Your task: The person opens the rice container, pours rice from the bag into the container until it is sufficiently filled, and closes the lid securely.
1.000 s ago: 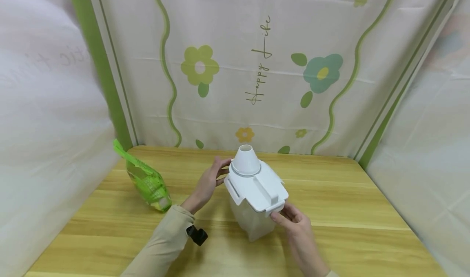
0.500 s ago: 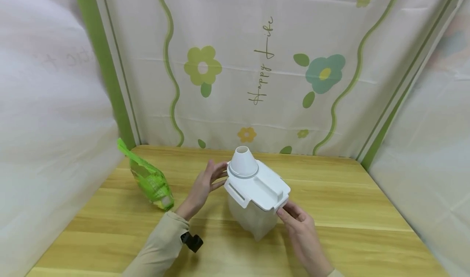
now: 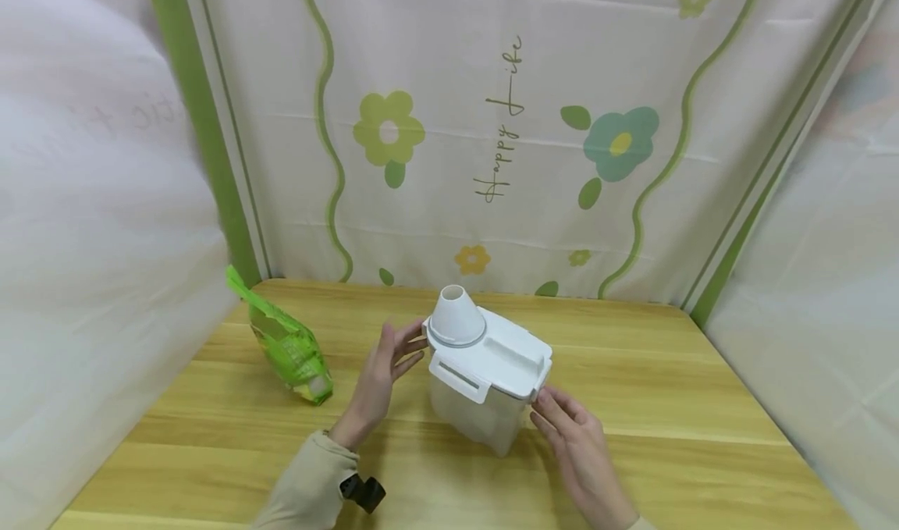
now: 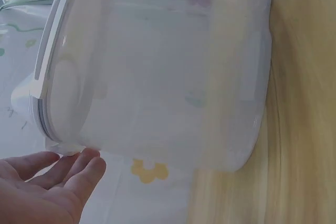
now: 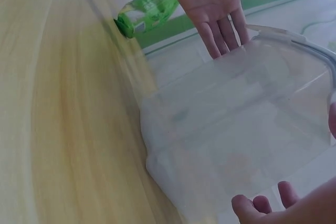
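A translucent storage container [image 3: 477,421] with a white lid [image 3: 492,364] stands on the wooden table between the two hands. A white cone-shaped cup [image 3: 456,319] sits on the lid's far left end, its narrow opening up. The lid's side clip [image 3: 460,379] sticks outward. My left hand [image 3: 375,382] reaches toward the far left corner; in the left wrist view its extended fingertips [image 4: 94,163] are right at the lid's end clip [image 4: 65,148]. My right hand [image 3: 579,444] holds the near right end of the lid rim between thumb and fingers.
A green plastic bag [image 3: 288,350] with a twisted top lies on the left of the wooden table [image 3: 667,467]. A flower-printed curtain [image 3: 435,225] hangs behind the table and along both sides. A black wrist camera [image 3: 363,492] is on the left sleeve.
The container has turned, so its side clip faces me more and the cone has swung left and nearer. Both hands have moved with it; the left hand is slightly nearer and further left.
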The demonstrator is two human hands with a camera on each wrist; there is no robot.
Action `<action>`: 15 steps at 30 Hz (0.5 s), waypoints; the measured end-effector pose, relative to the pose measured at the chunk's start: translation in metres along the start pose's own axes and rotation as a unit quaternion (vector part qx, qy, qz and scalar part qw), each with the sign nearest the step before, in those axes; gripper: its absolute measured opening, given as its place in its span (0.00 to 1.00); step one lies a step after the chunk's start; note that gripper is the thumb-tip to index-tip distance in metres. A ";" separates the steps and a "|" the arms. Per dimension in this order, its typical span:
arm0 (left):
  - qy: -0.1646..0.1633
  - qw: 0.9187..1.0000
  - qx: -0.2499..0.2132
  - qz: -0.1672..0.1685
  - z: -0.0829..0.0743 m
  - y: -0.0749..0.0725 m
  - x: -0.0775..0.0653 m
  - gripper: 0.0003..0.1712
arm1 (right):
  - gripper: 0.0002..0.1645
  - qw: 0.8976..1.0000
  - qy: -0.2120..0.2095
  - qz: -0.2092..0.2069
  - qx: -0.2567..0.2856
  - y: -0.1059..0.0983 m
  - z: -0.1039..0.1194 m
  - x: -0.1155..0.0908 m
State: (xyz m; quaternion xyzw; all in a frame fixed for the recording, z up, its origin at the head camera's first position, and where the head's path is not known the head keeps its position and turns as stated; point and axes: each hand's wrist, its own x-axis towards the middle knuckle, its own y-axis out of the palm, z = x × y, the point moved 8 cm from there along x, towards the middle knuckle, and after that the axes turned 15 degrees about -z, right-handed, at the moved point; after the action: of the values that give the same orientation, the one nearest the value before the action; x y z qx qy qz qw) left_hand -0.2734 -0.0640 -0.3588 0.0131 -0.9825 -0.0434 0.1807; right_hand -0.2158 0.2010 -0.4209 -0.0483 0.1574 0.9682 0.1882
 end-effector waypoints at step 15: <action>0.037 0.998 -0.020 -0.044 -0.010 -0.007 -0.036 0.36 | 0.37 0.996 -0.060 0.067 -0.021 0.013 0.003 -0.007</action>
State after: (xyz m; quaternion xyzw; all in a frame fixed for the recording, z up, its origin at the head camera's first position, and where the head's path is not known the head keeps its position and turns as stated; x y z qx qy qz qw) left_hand -0.2363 -0.0703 -0.3631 0.0538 -0.9726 -0.0706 0.2149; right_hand -0.2142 0.1878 -0.4135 0.0171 0.1280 0.9830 0.1305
